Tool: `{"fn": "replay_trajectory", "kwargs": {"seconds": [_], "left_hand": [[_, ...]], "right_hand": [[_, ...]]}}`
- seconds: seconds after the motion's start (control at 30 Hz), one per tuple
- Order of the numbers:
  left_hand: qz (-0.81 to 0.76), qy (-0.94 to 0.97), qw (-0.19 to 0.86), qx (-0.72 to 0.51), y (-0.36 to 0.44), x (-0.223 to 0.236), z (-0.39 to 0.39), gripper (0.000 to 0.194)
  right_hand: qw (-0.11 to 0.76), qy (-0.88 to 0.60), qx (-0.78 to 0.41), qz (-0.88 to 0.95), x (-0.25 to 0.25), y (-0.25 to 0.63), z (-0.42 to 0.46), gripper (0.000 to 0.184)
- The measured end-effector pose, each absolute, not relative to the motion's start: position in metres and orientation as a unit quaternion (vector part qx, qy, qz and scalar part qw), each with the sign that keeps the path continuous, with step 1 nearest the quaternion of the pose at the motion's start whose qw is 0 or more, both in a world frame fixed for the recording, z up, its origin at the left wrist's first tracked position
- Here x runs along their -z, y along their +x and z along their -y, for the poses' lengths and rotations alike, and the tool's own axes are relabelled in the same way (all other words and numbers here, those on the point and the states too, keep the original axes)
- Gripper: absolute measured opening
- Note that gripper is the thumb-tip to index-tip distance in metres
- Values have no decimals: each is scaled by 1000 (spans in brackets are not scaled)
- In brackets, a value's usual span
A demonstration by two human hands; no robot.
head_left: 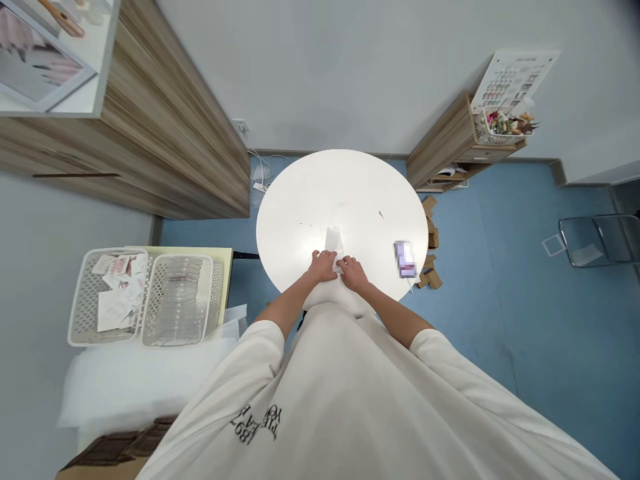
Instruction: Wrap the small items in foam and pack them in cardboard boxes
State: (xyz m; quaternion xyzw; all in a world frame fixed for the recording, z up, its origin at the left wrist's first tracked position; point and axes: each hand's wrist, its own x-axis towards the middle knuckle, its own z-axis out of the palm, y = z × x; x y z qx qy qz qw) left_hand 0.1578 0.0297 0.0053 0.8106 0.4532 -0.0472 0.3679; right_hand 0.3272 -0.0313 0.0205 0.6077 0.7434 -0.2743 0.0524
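Note:
Near the front edge of the round white table (300,180), both my hands are at a small thin white sheet (333,237); whether it is paper or plastic I cannot tell. My left hand (323,265) has its fingers curled on the sheet's left side. My right hand (353,273) pinches its near right part, close to my left fingertips. The sheet's far end sticks out flat beyond my fingers, and the part under them is hidden. A phone-like device (406,259), blurred by pixels, lies to the right with a cable at its near end.
To the left, a basket of cards and papers (117,300) stands beside a basket of clear plastic pieces (179,300). White wrapping material (145,380) lies below them. Small cardboard boxes (431,279) are on the floor right of the table. Wooden cabinets (185,113) flank the back wall.

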Motion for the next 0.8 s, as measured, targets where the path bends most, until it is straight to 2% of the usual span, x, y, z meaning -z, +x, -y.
{"fn": "replay_trajectory", "kwargs": {"seconds": [0.2,0.47,0.7,0.8], "left_hand": [[-438,798,412,42,144,-9,-10,58],[-459,762,456,30,141,-9,-20,37],[-564,648,507,-63,145,-4,-25,34],[-609,602,504,-112,151,-2,-21,38]], "right_hand": [[70,552,281,-782,-27,328,40,38],[92,528,293,-792,-40,331,11,40],[91,574,318,-749,-39,330,-22,37],[102,596,319,-730,-32,326,-37,33]]}}
